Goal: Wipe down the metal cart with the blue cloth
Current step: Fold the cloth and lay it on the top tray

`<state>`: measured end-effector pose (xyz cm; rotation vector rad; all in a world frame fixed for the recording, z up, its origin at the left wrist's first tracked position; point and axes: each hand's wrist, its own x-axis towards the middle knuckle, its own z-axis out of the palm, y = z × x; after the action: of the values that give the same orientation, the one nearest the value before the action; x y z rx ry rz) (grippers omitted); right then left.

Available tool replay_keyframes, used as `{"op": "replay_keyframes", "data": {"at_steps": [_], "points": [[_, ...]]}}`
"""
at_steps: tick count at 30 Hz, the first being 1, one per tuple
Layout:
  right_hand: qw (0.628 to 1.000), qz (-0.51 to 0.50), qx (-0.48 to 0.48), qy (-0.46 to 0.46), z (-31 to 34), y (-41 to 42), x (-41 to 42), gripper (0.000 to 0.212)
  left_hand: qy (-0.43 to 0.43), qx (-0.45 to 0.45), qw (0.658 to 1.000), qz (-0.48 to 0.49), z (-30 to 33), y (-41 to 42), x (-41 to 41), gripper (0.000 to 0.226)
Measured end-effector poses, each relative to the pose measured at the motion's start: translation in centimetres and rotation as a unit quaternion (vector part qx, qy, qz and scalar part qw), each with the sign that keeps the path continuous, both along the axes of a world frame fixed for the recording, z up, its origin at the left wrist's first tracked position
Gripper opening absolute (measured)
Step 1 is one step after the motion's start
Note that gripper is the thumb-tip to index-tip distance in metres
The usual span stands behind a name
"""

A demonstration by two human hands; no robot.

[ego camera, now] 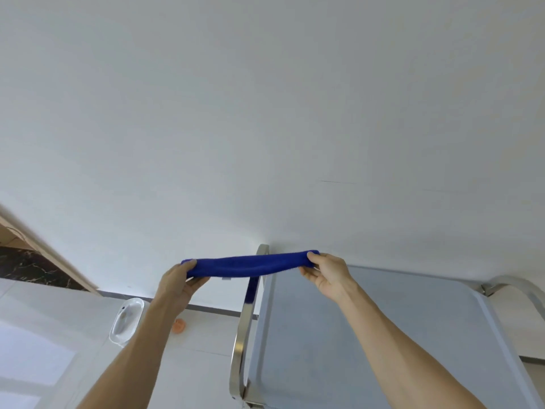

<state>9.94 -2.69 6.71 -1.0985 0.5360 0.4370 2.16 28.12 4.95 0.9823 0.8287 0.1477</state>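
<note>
Both arms outstretched, blue cloth [250, 264] between hands.

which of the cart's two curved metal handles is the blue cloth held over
The left steel handle: the blue cloth stretched between both hands crosses its top, while the right handle stands clear.

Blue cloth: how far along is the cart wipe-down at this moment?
Nothing shows as wiped yet. In hand: the blue cloth is stretched in the air between the left hand and right hand, above the handle rail, not touching the metal cart. Left: the whole cart top and rails.
</note>
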Motion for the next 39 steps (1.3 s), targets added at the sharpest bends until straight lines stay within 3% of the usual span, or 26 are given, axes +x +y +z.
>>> {"op": "replay_keyframes", "data": {"at_steps": [11, 16, 19, 21, 25, 28, 35, 39], "points": [[0.986, -0.016, -0.108, 0.129, -7.5, 0.0, -7.6, 0.006, 0.112, 0.011, 0.991, -0.078, -8.8, 0.6, -5.5, 0.006], [0.969, 0.074, -0.168, 0.168, -9.6, 0.5, -9.3, 0.009, 0.162, 0.078, 0.967, -0.178, -9.8, -0.6, -6.4, 0.009], [0.913, 0.225, -0.328, 0.088, -9.3, 1.6, -8.9, 0.007, 0.186, 0.238, 0.915, -0.268, -9.2, -1.1, -5.9, 0.012], [0.888, 0.259, -0.380, 0.019, -8.5, 2.6, -8.4, 0.018, 0.135, 0.268, 0.911, -0.283, -8.2, -1.5, -5.2, 0.021], [0.954, 0.219, -0.206, 0.002, -6.3, 5.7, -7.9, 0.014, 0.046, 0.151, 0.932, -0.326, -5.6, -3.8, -4.1, 0.023], [0.975, 0.204, -0.081, 0.021, -5.4, 7.8, -7.9, 0.022, 0.034, 0.059, 0.937, -0.344, -4.4, -5.7, -3.5, 0.037], [0.975, 0.201, -0.093, 0.015, -5.0, 9.7, -6.3, 0.029, 0.024, 0.009, 0.945, -0.327, -3.4, -6.6, -1.9, 0.041], [0.970, 0.213, -0.116, 0.009, -4.8, 9.7, -5.4, 0.030, 0.059, 0.038, 0.947, -0.314, -4.1, -6.9, -0.7, 0.036]]}}
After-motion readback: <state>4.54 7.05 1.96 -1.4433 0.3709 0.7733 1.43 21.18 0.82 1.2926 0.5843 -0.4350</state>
